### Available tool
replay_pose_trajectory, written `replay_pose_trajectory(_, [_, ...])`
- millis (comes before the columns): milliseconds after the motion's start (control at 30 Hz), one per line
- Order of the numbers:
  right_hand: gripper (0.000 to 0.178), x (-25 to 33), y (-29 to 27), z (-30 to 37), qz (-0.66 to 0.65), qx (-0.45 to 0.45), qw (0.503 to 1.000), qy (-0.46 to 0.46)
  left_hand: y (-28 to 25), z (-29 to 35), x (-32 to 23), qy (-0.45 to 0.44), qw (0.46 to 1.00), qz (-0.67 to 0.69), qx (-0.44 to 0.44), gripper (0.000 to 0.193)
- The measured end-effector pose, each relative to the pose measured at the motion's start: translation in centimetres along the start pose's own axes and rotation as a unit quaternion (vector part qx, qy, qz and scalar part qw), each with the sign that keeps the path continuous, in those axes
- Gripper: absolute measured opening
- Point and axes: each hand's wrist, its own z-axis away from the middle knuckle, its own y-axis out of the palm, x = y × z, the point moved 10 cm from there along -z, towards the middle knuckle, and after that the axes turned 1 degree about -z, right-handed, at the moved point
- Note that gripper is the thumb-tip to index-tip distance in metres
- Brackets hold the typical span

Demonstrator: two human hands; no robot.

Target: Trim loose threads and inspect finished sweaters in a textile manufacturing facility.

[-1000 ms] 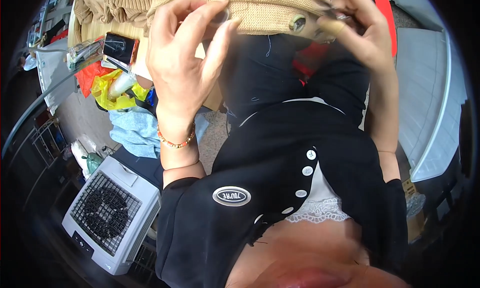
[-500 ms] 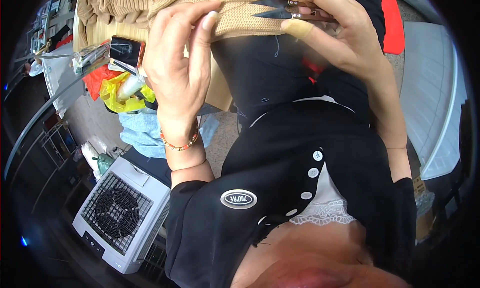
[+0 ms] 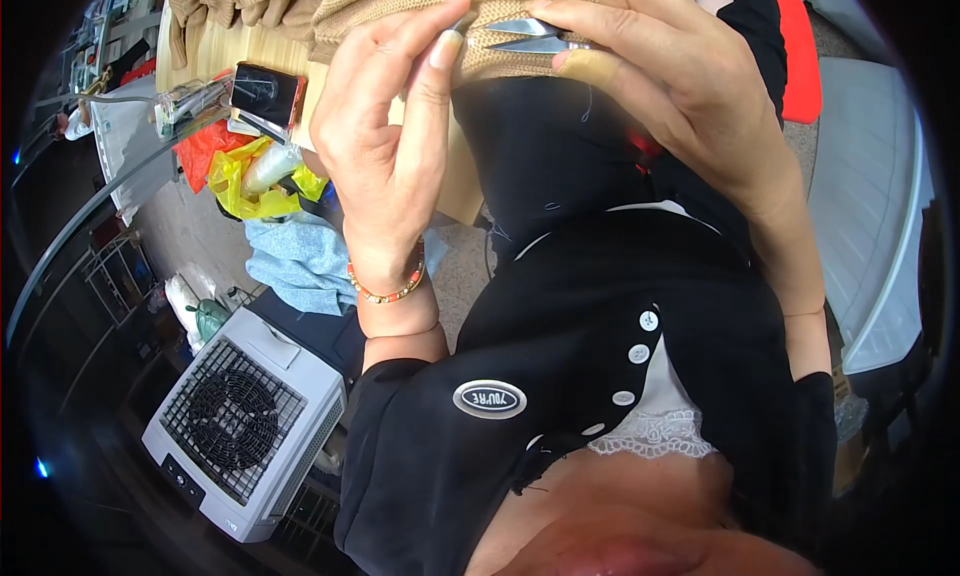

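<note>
My right hand (image 3: 680, 86) grips a pair of thread snips (image 3: 525, 44), the two pointed metal blades parted and aimed left. A tan covering wraps the tip of its thumb. Just left of the blade points, my left hand (image 3: 385, 136) has thumb and forefinger drawn together in a pinch. A small greyish bit shows between those fingertips, too small to name. Beneath both hands lies a tan knitted garment (image 3: 400, 16), its ribbed folds bunched toward the far left. Part of it is hidden behind my hands.
A phone (image 3: 268, 96) rests at the left of the pale wooden table (image 3: 245, 44). Below it are a yellow plastic bag (image 3: 232, 188), a red bag (image 3: 205, 151) and light-blue cloth (image 3: 300, 261). An air cooler (image 3: 240, 421) stands lower left, a pale panel (image 3: 868, 216) at right.
My left hand has come right, closer to the snips. The snips' tips have moved left toward it, and the gap between the blades looks slightly narrower.
</note>
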Motion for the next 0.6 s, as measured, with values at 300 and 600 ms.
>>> replay_pose_trajectory(300, [0.026, -0.9, 2.0, -2.5, 0.186, 0.338, 0.844, 0.373, -0.2, -0.1, 0.1, 0.011, 1.0, 0.014, -0.002, 0.022])
replay_pose_trajectory(600, [0.025, -0.1, 0.5, -0.5, 0.028, 0.002, 0.999, 0.026, -0.1, -0.1, 0.2, 0.003, 1.0, 0.027, 0.001, 0.023])
